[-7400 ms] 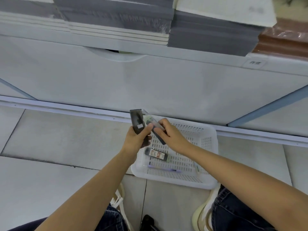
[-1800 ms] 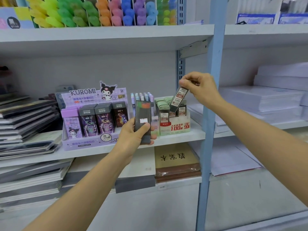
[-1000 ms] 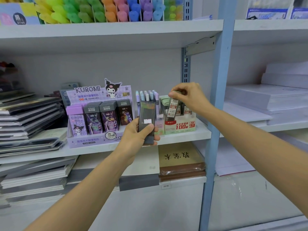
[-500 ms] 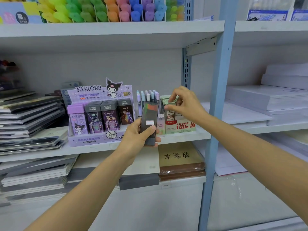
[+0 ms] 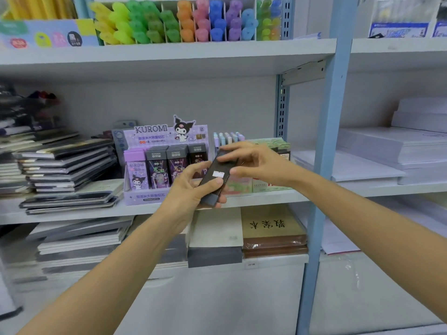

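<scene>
In front of the middle shelf my left hand point(image 5: 189, 187) grips the lower half of a slim dark box point(image 5: 215, 176) with a small white label, tilted to the right. From the right, my right hand point(image 5: 261, 163) meets it, with fingers over the box's upper end and the thumb at its right edge, pinching it. Behind the hands stand a purple Kuromi display box point(image 5: 164, 165) of lead cases and a green display box point(image 5: 267, 188) of lead cases, partly hidden by my right hand.
Stacks of dark notebooks point(image 5: 67, 165) fill the shelf's left side. A blue shelf upright point(image 5: 324, 165) stands just right of my right arm, with white paper stacks point(image 5: 391, 151) beyond. Coloured highlighters point(image 5: 183, 20) line the upper shelf. Brown books point(image 5: 273, 228) lie below.
My right hand put the small lead case into the green display, let it go and came left onto the dark box. My left hand tilted the box to the right.
</scene>
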`<state>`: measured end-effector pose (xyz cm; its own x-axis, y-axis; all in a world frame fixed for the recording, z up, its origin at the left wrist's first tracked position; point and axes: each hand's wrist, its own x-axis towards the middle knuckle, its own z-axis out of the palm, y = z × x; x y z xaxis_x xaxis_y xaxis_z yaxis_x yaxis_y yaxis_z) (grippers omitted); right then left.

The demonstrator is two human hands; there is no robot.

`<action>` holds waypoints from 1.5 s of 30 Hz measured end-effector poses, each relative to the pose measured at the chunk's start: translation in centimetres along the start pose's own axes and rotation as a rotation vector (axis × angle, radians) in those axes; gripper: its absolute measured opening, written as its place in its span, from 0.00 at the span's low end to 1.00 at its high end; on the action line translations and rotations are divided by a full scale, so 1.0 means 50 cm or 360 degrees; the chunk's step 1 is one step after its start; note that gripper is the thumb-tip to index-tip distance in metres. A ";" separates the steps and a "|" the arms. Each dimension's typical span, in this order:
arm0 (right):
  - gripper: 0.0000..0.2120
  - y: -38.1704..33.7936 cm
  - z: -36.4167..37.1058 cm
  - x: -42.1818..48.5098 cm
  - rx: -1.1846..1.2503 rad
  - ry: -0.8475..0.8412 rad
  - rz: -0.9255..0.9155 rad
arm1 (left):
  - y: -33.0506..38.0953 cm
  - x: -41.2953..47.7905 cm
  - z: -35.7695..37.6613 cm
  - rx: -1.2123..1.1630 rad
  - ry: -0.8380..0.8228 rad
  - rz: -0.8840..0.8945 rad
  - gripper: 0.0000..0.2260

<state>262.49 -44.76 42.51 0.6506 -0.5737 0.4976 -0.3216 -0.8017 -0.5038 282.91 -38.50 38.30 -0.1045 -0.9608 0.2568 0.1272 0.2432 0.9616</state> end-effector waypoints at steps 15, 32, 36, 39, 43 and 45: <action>0.13 -0.049 0.172 0.052 0.0013 0.0114 -0.0008 | 0.034 -0.077 -0.134 0.0312 0.0233 0.0128 0.06; 0.05 -0.061 0.026 0.146 -0.0235 0.0685 0.0217 | -0.058 -0.027 -0.159 0.2440 0.0085 0.0777 0.24; 0.06 -0.043 0.050 0.165 -0.0516 0.0493 0.0201 | -0.089 -0.018 -0.161 0.2707 0.0116 0.0692 0.30; 0.07 -0.034 0.075 0.173 -0.0615 0.0423 0.0153 | -0.092 -0.017 -0.159 0.2720 0.0136 0.0707 0.30; 0.06 -0.021 0.096 0.180 -0.0714 0.0401 0.0096 | -0.089 -0.018 -0.153 0.2750 0.0159 0.0765 0.28; 0.06 -0.015 0.095 0.183 -0.0720 0.0328 0.0134 | -0.086 -0.017 -0.153 0.2721 0.0199 0.0833 0.27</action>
<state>271.96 -48.62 44.09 0.4749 -0.6243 0.6202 -0.6630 -0.7173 -0.2143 289.98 -39.73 33.21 -0.3143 -0.7300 0.6070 -0.9483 0.2706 -0.1655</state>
